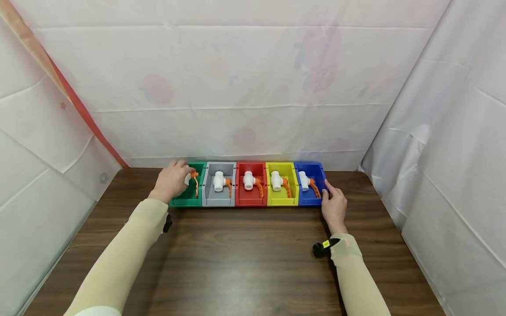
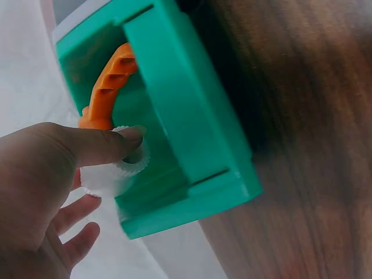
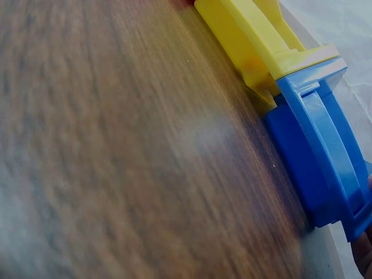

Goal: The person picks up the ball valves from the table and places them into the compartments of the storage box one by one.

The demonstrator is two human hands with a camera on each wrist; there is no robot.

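At the row's left end, my left hand (image 1: 171, 180) pinches a white ball valve (image 2: 110, 174) with an orange handle (image 2: 110, 87) between thumb and fingers. The valve is in the green bin (image 2: 192, 122), tilted, its handle inside the bin in the left wrist view. At the other end, my right hand (image 1: 334, 208) grips the right side wall of the blue bin (image 1: 312, 201); its fingers are mostly cut off in the right wrist view. Another white ball valve (image 1: 303, 181) with an orange handle lies in the blue bin.
Between them stand a grey bin (image 1: 218, 202), a red bin (image 1: 251, 202) and a yellow bin (image 1: 282, 202), each holding a similar valve. The bins adjoin in one row at the back of the wooden table (image 1: 245, 259). A white curtain (image 1: 253, 79) hangs behind.
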